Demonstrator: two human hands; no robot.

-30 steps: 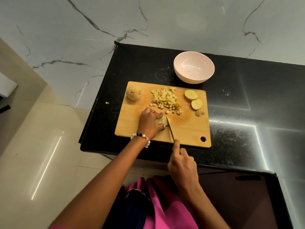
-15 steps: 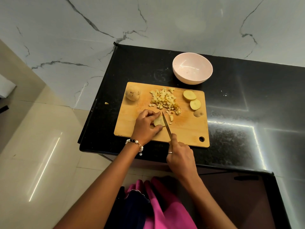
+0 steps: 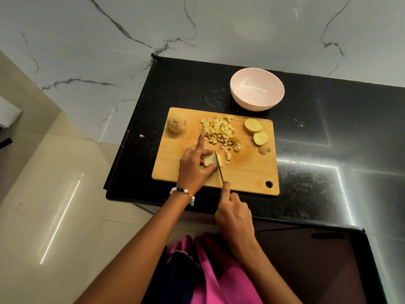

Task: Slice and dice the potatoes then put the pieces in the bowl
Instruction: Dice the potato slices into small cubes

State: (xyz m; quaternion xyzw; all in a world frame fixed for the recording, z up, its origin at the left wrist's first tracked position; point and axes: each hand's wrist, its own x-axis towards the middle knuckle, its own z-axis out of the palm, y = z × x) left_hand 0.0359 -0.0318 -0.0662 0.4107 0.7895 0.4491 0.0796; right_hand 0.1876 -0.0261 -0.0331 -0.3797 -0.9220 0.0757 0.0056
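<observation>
A wooden cutting board (image 3: 247, 178) lies on the black counter. My left hand (image 3: 195, 165) pinches a potato slice (image 3: 210, 159) near the board's middle, its index finger stretched forward. My right hand (image 3: 233, 216) grips a knife (image 3: 219, 166) whose blade is in the slice's right side. A pile of diced potato (image 3: 221, 132) lies behind the slice. Two yellow slices (image 3: 256, 131) and an end piece (image 3: 264, 149) lie at the board's right. A whole potato (image 3: 176, 125) sits at the far left corner. The pink bowl (image 3: 256, 88) behind the board holds nothing.
The black counter (image 3: 317, 132) meets a marble wall behind and drops off at its left edge to a tiled floor. One potato bit (image 3: 142, 135) lies on the counter left of the board. A dark lower surface (image 3: 317, 260) lies at the near right.
My left index finger has straightened forward while the thumb and other fingers keep the slice. The knife has come down into the slice, a little further from me than before.
</observation>
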